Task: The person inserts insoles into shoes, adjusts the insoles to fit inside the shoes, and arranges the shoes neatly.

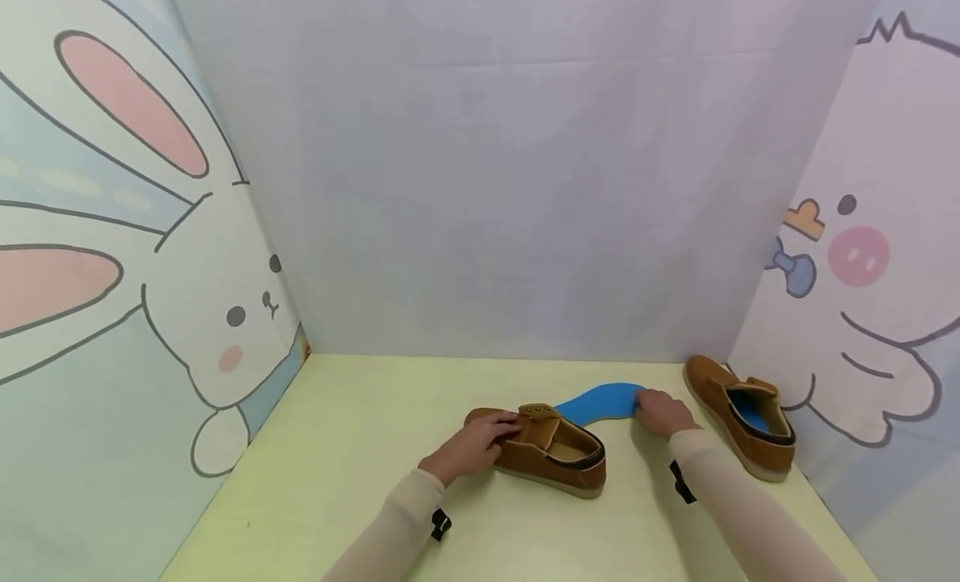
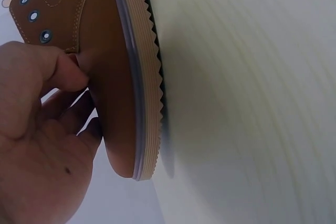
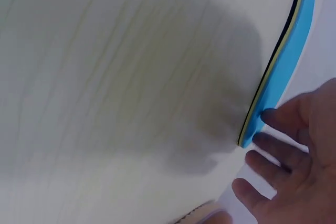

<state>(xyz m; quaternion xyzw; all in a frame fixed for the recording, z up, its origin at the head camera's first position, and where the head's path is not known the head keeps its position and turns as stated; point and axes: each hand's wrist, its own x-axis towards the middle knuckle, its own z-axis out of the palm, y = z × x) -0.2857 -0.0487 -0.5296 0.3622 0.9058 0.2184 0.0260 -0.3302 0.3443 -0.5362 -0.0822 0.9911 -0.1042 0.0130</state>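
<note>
Here's the insole (image 1: pixel 600 403), long axis running sideways behind the shoe (image 1: pixel 532 465), its right end meeting the right hand (image 1: pixel 665 413), the nearer one. That hand slants in from lower right, fingers spread, thumb and forefinger touching the tip; the left hand (image 1: pixel 472 444) grips the shoe's toe, fingers bent over it.

Middle shoe (image 1: pixel 536 463) looks like smooth leather, hardly shiny; its sole (image 2: pixel 147 77) rubbery, ridged, with zigzag edge; lace-hole rings (image 2: pixel 45 36) look like metal; insole (image 1: pixel 603 401) smooth, matt, foamy at edge; right-hand shoe (image 1: pixel 738 439) also leathery; bench (image 1: pixel 360 449) smooth, streaked like wood; back wall (image 1: pixel 510 215) creased cloth; sleeves (image 1: pixel 401 515) matt cloth.
</note>
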